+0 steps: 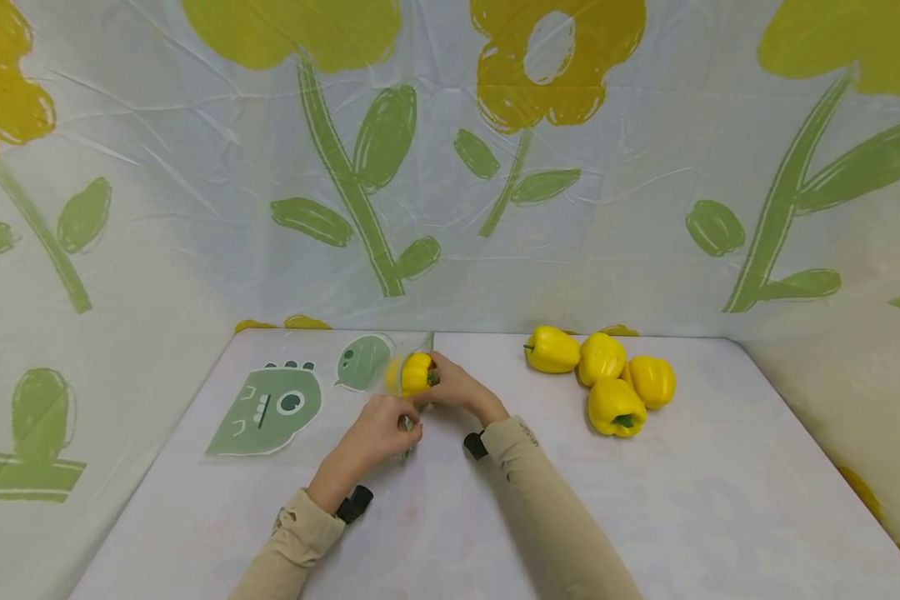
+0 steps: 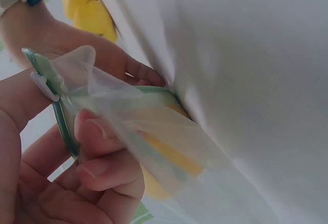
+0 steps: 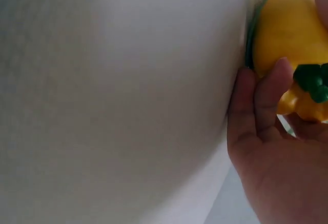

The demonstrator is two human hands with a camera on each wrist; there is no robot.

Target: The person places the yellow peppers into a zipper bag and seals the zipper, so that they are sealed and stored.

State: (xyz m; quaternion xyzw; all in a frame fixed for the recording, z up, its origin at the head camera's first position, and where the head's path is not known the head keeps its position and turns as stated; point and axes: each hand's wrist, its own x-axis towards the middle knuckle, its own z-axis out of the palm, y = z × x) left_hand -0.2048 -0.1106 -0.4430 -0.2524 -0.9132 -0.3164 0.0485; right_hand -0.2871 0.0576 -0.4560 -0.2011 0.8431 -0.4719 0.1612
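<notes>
A clear zip bag (image 1: 270, 417) printed with green cartoon monsters lies on the left of the table, its open mouth facing right. My left hand (image 1: 381, 432) pinches the edge of that mouth; in the left wrist view its fingers (image 2: 105, 167) hold the green zip strip near a white slider (image 2: 45, 86). My right hand (image 1: 456, 385) grips a yellow bell pepper (image 1: 417, 373) by its stem end, and the pepper is partly inside the bag's mouth. The right wrist view shows the pepper (image 3: 287, 34) with its green stem between the fingers and the bag's green rim beside it.
Several more yellow bell peppers (image 1: 617, 408) sit grouped on the white table (image 1: 690, 500) to the right of my right hand. A white cloth wall (image 1: 607, 267) with printed flowers stands behind the table and along both sides.
</notes>
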